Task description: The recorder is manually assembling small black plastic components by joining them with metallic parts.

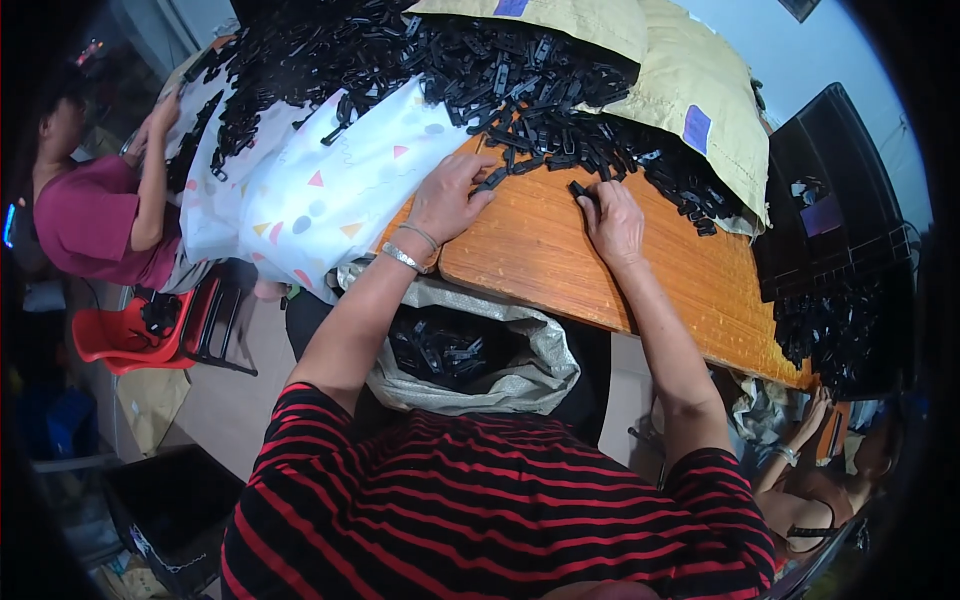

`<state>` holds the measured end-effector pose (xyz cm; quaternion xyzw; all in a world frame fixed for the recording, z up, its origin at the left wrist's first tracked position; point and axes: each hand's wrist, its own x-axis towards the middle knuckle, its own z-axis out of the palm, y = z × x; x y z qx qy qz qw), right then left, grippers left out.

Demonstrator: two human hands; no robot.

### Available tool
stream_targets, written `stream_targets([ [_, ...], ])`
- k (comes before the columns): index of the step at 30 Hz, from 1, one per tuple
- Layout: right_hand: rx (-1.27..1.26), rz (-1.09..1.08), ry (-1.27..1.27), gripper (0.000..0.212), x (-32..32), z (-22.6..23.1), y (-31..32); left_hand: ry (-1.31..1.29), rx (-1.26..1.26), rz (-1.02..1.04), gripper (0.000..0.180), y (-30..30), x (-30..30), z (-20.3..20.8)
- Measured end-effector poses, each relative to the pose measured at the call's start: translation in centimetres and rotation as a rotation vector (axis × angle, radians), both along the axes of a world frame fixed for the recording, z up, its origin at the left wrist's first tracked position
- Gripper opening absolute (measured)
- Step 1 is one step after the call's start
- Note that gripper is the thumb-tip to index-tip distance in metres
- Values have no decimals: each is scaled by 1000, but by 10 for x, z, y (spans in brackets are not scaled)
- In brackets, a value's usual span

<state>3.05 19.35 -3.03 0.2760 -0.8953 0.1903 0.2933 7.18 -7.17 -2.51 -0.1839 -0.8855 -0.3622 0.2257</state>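
Observation:
Over the wooden tabletop (pixel 540 235), both my hands work near the edge of a heap of small, long black plastic parts (pixel 500 70). My left hand (pixel 445 200), with a bracelet at the wrist, is closed, thumb and fingers around a black plastic part (pixel 492 180). To its right, my right hand (pixel 614 222) pinches another black plastic part (pixel 577 188) between thumb and fingers. Bare wood lies between the two hands. Below the table edge, in front of my body, a white woven sack (pixel 545 345) gapes with similar black parts (pixel 445 345) inside.
A patterned white cloth (pixel 330 185) covers the table's left side. Large tan sacks (pixel 690 75) lie at the back. Left, a person in a maroon shirt (pixel 100 225) handles parts near a red chair (pixel 120 335). Another person's arm (pixel 800 430) reaches in at lower right, below a black crate (pixel 835 190).

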Motion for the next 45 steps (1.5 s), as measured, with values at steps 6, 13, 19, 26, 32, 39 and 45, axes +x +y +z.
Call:
stream_targets([
  [6, 24, -43, -34, 14, 4, 6, -4, 42, -18, 28, 28, -3, -3, -8],
  [13, 67, -97, -66, 12, 10, 10, -5, 40, 44, 5, 23, -1, 8, -8],
  [19, 84, -75, -64, 12, 11, 12, -5, -16, 68, -24, 21, 1, 9, -5],
  [26, 71, -120, -104, 14, 5, 6, -7, 15, 34, 6, 16, -2, 3, -9],
  [32, -77, -302, -426, 25, 24, 9, -26, 18, -60, 47, 15, -2, 6, -10],
  [39, -114, -75, -560, 26, 31, 17, -14, 29, -116, 65, 14, 1, 7, -6],
  [45, 53, 30, -370, 27, 44, 36, -7, 36, -110, 96, 14, 0, 10, -5],
])
